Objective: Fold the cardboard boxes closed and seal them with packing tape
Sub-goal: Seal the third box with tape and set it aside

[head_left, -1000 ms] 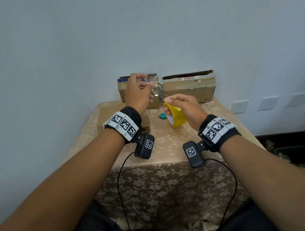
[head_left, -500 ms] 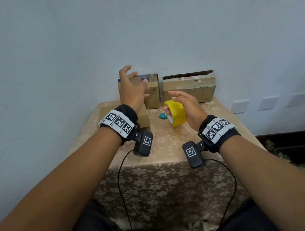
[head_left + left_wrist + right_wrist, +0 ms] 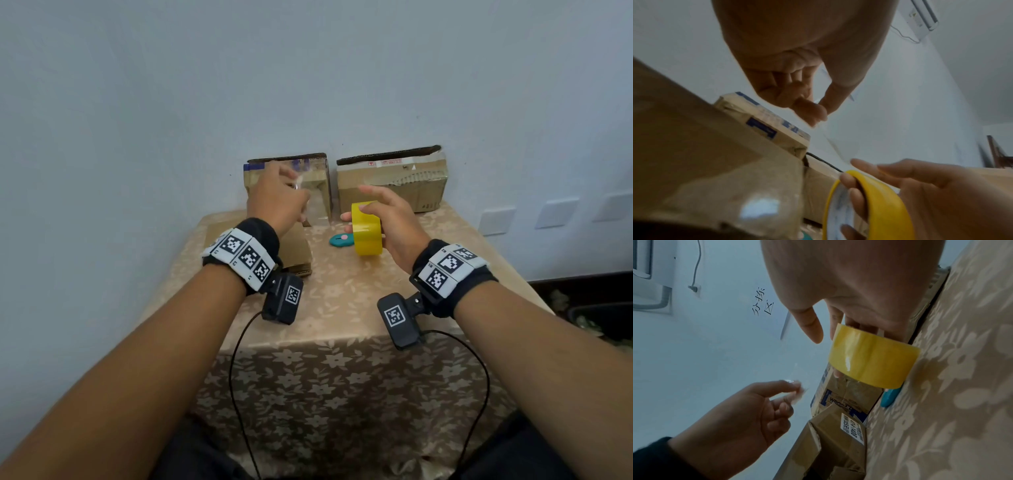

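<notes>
the tabletop (image 3: pixel 342 308) carries two cardboard boxes along its far edge: the long box (image 3: pixel 390 181) lies lengthwise along the wall, the upright box (image 3: pixel 318 192) beside it. a flat box (image 3: pixel 294 250) lies near the left edge, partly hidden by the left hand (image 3: pixel 277 202), whose grip pinches a blurred clear tape end (image 3: pixel 797 391). the right hand (image 3: pixel 390 219) curls round the yellow tape roll (image 3: pixel 367 228), standing on edge above a teal cutter (image 3: pixel 340 240).
</notes>
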